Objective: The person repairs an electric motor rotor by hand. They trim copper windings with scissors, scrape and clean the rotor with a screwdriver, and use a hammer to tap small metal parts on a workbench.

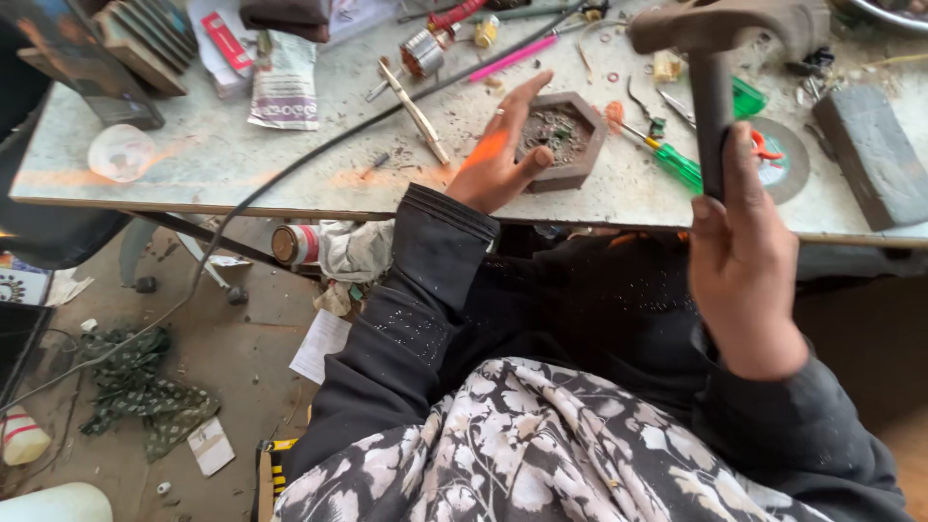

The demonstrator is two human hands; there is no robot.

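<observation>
My right hand point(739, 261) grips the dark handle of a hammer point(720, 39), raised upright with its worn head above the table. My left hand point(503, 150) rests on the table edge, fingers spread, thumb against the side of a small hexagonal tray point(580, 164) filled with small metal bits. The hammer head hangs to the right of and above that tray.
On the worn table point(193, 164) lie a green-handled screwdriver point(672, 159), a pink pen point(512, 58), a motor coil point(422, 50), a grinding disc point(788, 155), a dark block point(875, 155), a black cable point(290, 169) and a clear cup point(121, 152). Rags and paper litter the floor at left.
</observation>
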